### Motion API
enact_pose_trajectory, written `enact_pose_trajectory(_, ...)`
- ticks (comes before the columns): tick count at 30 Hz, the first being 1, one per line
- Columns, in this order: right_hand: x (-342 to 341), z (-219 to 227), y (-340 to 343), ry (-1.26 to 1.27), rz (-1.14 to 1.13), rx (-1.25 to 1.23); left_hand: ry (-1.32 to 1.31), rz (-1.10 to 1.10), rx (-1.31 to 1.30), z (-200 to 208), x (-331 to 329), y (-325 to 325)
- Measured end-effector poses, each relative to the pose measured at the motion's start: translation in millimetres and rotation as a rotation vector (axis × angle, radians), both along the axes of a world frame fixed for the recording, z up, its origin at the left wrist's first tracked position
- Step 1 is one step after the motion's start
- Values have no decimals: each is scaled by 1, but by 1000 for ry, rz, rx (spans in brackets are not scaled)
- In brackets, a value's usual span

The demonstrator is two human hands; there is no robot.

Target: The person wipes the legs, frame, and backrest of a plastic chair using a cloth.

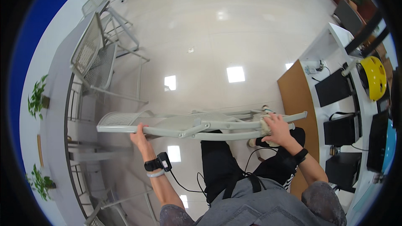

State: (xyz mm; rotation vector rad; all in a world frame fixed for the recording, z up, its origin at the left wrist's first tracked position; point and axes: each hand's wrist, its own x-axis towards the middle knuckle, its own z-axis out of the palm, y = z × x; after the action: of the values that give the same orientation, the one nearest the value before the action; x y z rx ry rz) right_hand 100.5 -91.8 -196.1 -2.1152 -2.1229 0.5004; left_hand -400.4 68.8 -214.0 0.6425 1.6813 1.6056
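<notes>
A folded grey metal chair (197,126) is held level above the glossy floor (217,42), in front of the legs. Its frame is gripped from below by the left hand (139,133), while a pale cloth (265,125) is pressed against the frame's right end by the closed right hand (277,128). Further chairs (94,56) are ranged at the left.

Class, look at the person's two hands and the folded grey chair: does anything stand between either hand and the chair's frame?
The left hand grips the folded chair bare. Between the right hand and the frame lies a pale cloth, pressed against the tube.
</notes>
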Motion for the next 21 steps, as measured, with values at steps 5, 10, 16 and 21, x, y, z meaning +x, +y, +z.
enact_pose_trajectory(5,-1,5,-29,-125,57,26,46,4,171,98,69,-11)
enact_pose_trajectory(10,3,-17,-33,13,-48,96,196,-33,387,177,122,-18)
enact_pose_trajectory(16,-37,-91,-26,130,-144,54,376,-149,623,226,209,-49)
enact_pose_trajectory(21,-51,-89,-4,286,-203,143,373,-275,674,215,232,-72)
